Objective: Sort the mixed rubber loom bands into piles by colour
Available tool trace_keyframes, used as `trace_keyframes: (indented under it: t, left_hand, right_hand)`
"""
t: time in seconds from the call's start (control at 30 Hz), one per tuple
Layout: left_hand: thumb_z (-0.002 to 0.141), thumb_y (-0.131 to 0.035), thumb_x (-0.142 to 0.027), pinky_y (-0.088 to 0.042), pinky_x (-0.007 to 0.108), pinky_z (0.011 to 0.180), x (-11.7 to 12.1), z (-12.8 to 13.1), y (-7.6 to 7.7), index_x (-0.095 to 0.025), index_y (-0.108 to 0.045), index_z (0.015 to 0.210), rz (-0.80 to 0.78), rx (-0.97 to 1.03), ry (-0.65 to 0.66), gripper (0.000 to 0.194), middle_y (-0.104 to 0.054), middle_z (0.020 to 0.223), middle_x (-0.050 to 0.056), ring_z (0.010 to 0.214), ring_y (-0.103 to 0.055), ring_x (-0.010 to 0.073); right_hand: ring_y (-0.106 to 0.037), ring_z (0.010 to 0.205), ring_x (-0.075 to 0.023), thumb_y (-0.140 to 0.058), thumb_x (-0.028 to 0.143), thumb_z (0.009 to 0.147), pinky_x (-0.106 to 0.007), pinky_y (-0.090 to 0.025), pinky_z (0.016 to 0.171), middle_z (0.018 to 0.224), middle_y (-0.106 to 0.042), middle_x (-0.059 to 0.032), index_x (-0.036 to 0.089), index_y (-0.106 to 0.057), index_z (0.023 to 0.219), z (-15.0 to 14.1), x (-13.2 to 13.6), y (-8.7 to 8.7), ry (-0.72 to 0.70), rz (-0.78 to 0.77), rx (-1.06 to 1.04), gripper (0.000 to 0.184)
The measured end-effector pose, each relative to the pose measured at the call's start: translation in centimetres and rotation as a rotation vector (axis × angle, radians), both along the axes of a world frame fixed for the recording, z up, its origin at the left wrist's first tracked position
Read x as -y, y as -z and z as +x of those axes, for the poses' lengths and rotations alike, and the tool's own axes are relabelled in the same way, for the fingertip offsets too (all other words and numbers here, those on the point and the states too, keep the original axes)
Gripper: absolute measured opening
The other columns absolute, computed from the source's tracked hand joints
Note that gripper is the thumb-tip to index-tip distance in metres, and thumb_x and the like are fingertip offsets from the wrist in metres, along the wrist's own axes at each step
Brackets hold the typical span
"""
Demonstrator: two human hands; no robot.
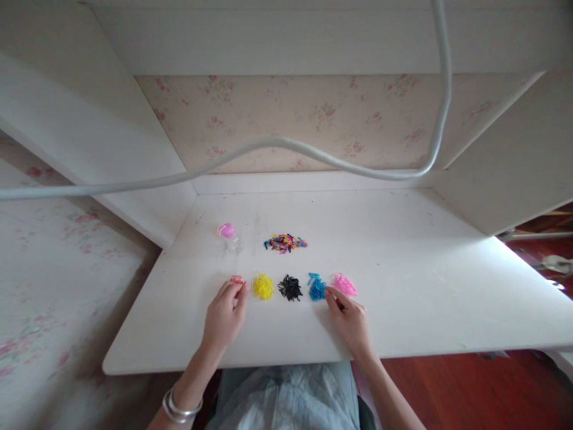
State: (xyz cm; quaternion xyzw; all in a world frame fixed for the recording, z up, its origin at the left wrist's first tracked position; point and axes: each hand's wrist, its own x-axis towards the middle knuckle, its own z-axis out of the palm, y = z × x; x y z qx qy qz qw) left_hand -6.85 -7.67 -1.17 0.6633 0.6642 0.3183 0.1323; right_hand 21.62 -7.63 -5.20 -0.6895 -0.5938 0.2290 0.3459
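Small elastic bands lie on the white desk, sorted by colour in a row. My left hand [225, 313] rests at the red bands [237, 279] with thumb and fingers drawn together, partly covering them. My right hand [349, 319] has thumb and forefinger pinched at the right edge of the blue bands [317, 288], just in front of the pink bands [344, 285]. What either pinch holds is too small to tell. Between my hands are the yellow bands [262, 286] and the black bands [290, 288]. Farther back lies a mixed-colour heap of bands [285, 243].
A small clear container with a pink top [227, 231] is at the back left of the desk [403, 286]. A white cable [277, 142] crosses the view above the desk. White side panels [505, 155] and a flowered back wall [313, 122] enclose the desk.
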Motion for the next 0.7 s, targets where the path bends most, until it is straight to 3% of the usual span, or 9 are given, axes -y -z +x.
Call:
trace_keyframes:
  t: [0.1, 0.27, 0.5, 0.7]
  left_hand:
    - [0.090, -0.041, -0.033, -0.043, 0.024, 0.069, -2.7, 1.8, -0.9, -0.020, -0.061, 0.080, -0.093, -0.115, 0.133, 0.026, -0.063, 0.083, 0.002, 0.075, -0.058, 0.0124]
    - [0.089, -0.042, -0.034, -0.040, 0.024, 0.069, -6.5, 4.7, -1.3, -0.022, -0.063, 0.084, -0.218, -0.268, 0.156, 0.025, -0.065, 0.094, 0.002, 0.080, -0.061, 0.0128]
    - [0.087, -0.045, -0.037, -0.040, 0.026, 0.069, -9.7, 8.6, -0.3, -0.024, -0.063, 0.092, -0.237, -0.385, 0.165, 0.023, -0.063, 0.105, 0.002, 0.081, -0.061, 0.0147]
    - [0.089, -0.042, -0.040, -0.042, 0.027, 0.072, -11.3, 9.8, 0.7, -0.020, -0.061, 0.097, -0.236, -0.419, 0.122, 0.029, -0.062, 0.103, 0.006, 0.084, -0.061, 0.0165]
  right_hand:
    - [-0.058, 0.054, -0.0144, -0.045, 0.049, 0.087, -0.026, -0.046, 0.058, 0.071, -0.070, -0.0028, 0.021, -0.072, 0.096, 0.2, 0.1, 0.3, 0.004, 0.015, -0.020, 0.040]
    - [-0.056, 0.053, -0.0133, -0.046, 0.048, 0.087, -0.024, -0.044, 0.057, 0.067, -0.068, -0.0017, 0.021, -0.072, 0.094, 0.3, 0.1, 0.4, 0.007, 0.007, -0.057, 0.039]
    - [-0.057, 0.055, -0.0147, -0.044, 0.047, 0.088, -0.025, -0.043, 0.055, 0.066, -0.067, -0.0019, 0.021, -0.072, 0.093, 0.2, -0.3, -0.5, -0.010, -0.026, -0.104, 0.038]
    - [-0.053, 0.050, -0.0126, -0.044, 0.046, 0.088, -0.023, -0.039, 0.051, 0.059, -0.063, 0.0000, 0.022, -0.072, 0.091, 0.2, -0.4, -0.2, -0.026, -0.005, -0.098, 0.037]
